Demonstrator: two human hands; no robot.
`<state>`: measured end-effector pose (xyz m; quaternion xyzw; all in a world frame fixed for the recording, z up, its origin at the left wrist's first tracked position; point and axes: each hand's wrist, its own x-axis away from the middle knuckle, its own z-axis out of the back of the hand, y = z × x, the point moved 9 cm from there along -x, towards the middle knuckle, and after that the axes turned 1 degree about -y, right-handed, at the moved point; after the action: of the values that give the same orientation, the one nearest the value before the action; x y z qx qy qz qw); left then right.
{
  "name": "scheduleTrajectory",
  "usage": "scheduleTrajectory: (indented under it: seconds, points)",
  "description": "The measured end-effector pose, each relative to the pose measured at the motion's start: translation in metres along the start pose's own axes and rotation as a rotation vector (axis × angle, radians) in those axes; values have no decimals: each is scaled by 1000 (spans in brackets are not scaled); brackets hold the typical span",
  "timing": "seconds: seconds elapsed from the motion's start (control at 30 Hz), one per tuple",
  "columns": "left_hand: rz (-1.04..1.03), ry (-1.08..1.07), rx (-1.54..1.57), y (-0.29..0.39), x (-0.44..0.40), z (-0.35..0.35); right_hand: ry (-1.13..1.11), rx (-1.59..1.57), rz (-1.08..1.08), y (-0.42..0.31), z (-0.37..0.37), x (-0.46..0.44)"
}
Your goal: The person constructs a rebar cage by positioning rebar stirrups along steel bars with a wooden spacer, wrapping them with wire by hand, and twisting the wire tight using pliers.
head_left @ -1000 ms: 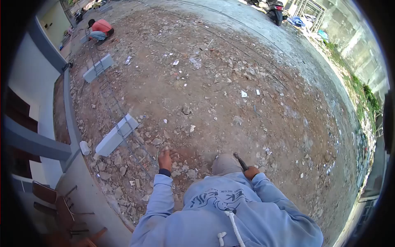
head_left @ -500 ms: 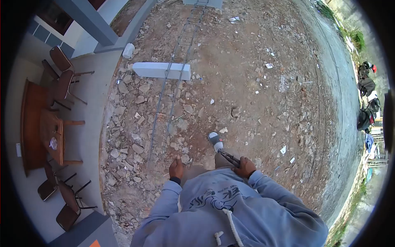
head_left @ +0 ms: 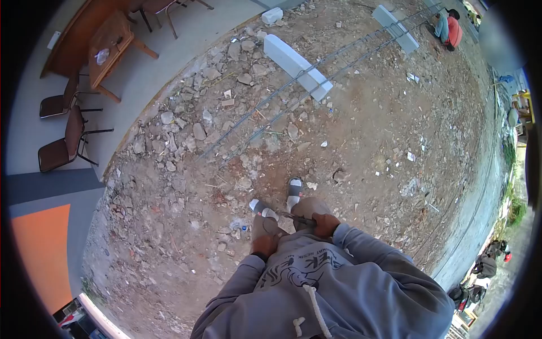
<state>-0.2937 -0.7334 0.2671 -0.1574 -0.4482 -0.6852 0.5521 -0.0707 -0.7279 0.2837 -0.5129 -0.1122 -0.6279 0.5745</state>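
Note:
My right hand (head_left: 326, 224) is closed around a dark pair of pincers (head_left: 304, 220), which points left across the front of my thighs. Close to my left thigh is my left hand (head_left: 264, 246), its fingers curled and partly hidden; anything inside it is too small to make out. Ahead, a long, narrow rebar frame (head_left: 309, 70) slants away to the upper right. It lies across a pale block (head_left: 291, 59) and a second pale block (head_left: 396, 29) farther off. Neither hand touches the frame.
Broken stones (head_left: 199, 131) litter the ground along the porch edge. Chairs (head_left: 70, 138) and a wooden table (head_left: 107, 53) stand on the porch at left. A person (head_left: 451, 31) in a red top crouches near the frame's far end. Bags (head_left: 485, 265) lie at right.
My view has turned left, bringing the crouching person and an orange panel into sight. Both feet now show. My left hand has moved in against my thigh; the pincers stay in my right hand.

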Motion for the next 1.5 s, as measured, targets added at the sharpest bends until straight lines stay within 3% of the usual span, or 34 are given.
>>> scheduleTrajectory:
  seconds: [0.13, 0.27, 0.37, 0.43, 0.47, 0.6, 0.63, 0.67, 0.77, 0.87, 0.97, 1.0, 1.07, 1.13, 1.2, 1.33, 1.43, 1.5]
  points:
    - [174, 151, 189, -24, 7, 0, -140, 27, -4, 6, 5, -17]
    - [-18, 236, 551, -20, 28, 22, -461, -45, -59, -15, 10, 1]
    - [-206, 357, 618, -8, 31, 54, -458, -168, -43, -23, 7, 2]
    - [-283, 308, 629, -11, 22, 61, -383, -123, -64, -20, 3, -9]
    - [-318, 300, 422, -17, 11, 59, -331, -93, -55, -13, -3, -21]
    - [-134, 442, 719, -71, -56, 99, -126, 4, -137, -6, 3, -110]
    - [-123, 482, 804, -93, -83, 102, 6, 45, -51, 3, 0, -150]
    - [-47, 450, 948, -116, -116, 96, 84, 59, -104, 1, 4, -183]
    - [21, 326, 1282, -167, -215, 88, 102, 212, -189, 27, -17, -325]
    - [26, 459, 1342, -210, -284, 95, 80, 191, -304, 53, -41, -446]
    - [-1, 540, 1417, -243, -333, 97, 523, 338, -225, 62, -52, -506]
    - [-21, 556, 1408, -250, -346, 98, 569, 406, -214, 50, -54, -513]
    - [-81, 502, 1430, -251, -368, 103, 181, -85, 110, -6, -58, -521]
    - [-143, 533, 1388, -239, -383, 120, -209, -975, 250, -67, -53, -488]
    - [-210, 603, 1312, -226, -395, 145, -571, -1281, 511, -122, -31, -440]
    - [-371, 602, 1315, -208, -418, 166, -187, -1142, 573, -124, 47, -418]
    - [-520, 687, 1172, -190, -424, 174, -49, -959, 540, -130, 97, -396]
    - [-486, 682, 899, -187, -429, 173, 301, -886, 658, -130, 165, -378]
